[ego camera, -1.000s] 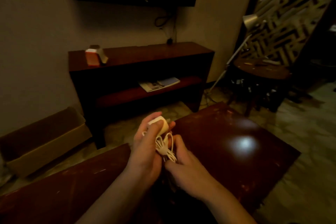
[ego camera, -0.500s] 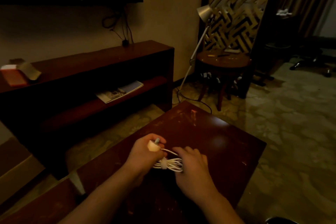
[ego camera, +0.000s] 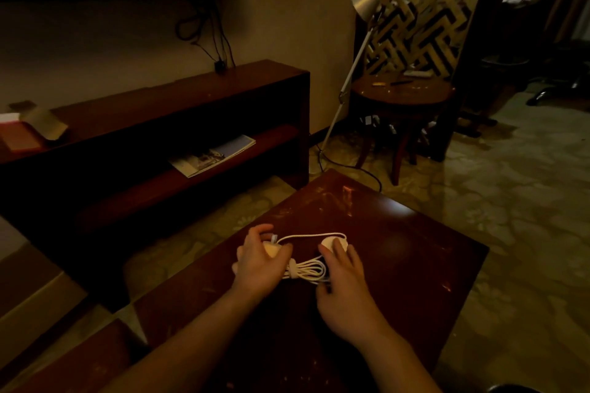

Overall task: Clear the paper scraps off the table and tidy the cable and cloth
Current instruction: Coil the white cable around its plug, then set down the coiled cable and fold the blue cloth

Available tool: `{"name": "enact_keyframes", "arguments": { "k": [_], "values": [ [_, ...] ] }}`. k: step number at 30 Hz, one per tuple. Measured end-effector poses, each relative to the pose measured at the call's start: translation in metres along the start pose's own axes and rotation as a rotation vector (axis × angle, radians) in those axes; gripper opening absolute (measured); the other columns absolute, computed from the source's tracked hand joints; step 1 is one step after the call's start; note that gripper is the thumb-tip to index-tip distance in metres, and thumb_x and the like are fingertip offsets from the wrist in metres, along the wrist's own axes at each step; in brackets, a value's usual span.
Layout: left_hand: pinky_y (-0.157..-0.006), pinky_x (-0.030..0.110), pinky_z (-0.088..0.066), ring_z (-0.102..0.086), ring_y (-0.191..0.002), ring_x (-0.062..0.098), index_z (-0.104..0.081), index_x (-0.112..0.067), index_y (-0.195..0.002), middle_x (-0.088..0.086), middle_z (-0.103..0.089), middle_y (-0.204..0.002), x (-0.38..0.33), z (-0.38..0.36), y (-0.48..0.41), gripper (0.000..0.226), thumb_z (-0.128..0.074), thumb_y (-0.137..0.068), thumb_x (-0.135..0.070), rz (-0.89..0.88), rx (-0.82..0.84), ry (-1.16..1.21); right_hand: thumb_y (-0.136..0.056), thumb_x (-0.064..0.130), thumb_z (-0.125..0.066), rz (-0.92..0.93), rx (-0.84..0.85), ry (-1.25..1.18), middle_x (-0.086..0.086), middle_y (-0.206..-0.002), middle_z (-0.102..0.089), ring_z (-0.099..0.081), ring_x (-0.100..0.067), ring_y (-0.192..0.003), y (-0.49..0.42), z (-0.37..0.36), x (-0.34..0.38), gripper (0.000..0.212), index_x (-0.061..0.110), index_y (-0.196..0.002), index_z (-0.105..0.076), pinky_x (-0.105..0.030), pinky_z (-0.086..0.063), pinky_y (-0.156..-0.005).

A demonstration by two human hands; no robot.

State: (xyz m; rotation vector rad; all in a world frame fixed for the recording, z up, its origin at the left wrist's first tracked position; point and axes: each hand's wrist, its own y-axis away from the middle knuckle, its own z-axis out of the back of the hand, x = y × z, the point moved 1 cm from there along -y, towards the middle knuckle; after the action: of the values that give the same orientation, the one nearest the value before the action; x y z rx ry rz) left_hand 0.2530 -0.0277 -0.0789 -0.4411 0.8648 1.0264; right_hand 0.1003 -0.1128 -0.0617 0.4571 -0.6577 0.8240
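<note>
A white cable (ego camera: 308, 270), coiled and bound with a strap, lies on the dark wooden table (ego camera: 399, 265). One loop runs from a white plug block at its left end to a round white puck (ego camera: 330, 242) at its right end. My left hand (ego camera: 260, 260) curls around the plug block. My right hand (ego camera: 344, 277) lies over the coil's right side, with fingertips on the puck. No paper scraps or cloth show on the table.
A low dark console (ego camera: 178, 112) with a magazine (ego camera: 212, 155) on its shelf stands behind the table. A floor lamp (ego camera: 362, 3) and a round side table (ego camera: 402, 92) stand at the right. Marble floor lies to the right.
The bundled cable has come down from in front of me onto the table. The round end and a loop now lie spread out to the right. My view has swung right and downward.
</note>
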Motion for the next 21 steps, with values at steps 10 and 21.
{"name": "enact_keyframes", "arguments": {
  "k": [10, 21],
  "values": [
    [-0.115, 0.046, -0.028, -0.038, -0.133, 0.011, -0.045, -0.057, -0.125, -0.017, -0.048, -0.138, 0.023, 0.059, 0.022, 0.034, -0.052, -0.093, -0.047, -0.131, 0.102, -0.028, -0.096, 0.011, -0.055, 0.206, -0.101, 0.058, 0.009, -0.166, -0.019, -0.006, -0.012, -0.154, 0.005, -0.006, 0.028, 0.064, 0.032, -0.153, -0.037, -0.039, -0.015, -0.126],
    [-0.111, 0.043, -0.025, -0.027, -0.140, 0.015, -0.032, -0.038, -0.146, -0.013, -0.036, -0.150, 0.155, 0.299, 0.218, 0.063, -0.056, -0.089, -0.027, -0.009, -0.157, -0.513, -0.103, 0.013, -0.042, 0.941, 0.477, 0.170, 0.018, -0.166, -0.009, 0.000, -0.001, -0.152, 0.155, -0.169, 0.227, 0.067, 0.034, -0.160, -0.014, -0.029, -0.006, -0.125]
  ]
}}
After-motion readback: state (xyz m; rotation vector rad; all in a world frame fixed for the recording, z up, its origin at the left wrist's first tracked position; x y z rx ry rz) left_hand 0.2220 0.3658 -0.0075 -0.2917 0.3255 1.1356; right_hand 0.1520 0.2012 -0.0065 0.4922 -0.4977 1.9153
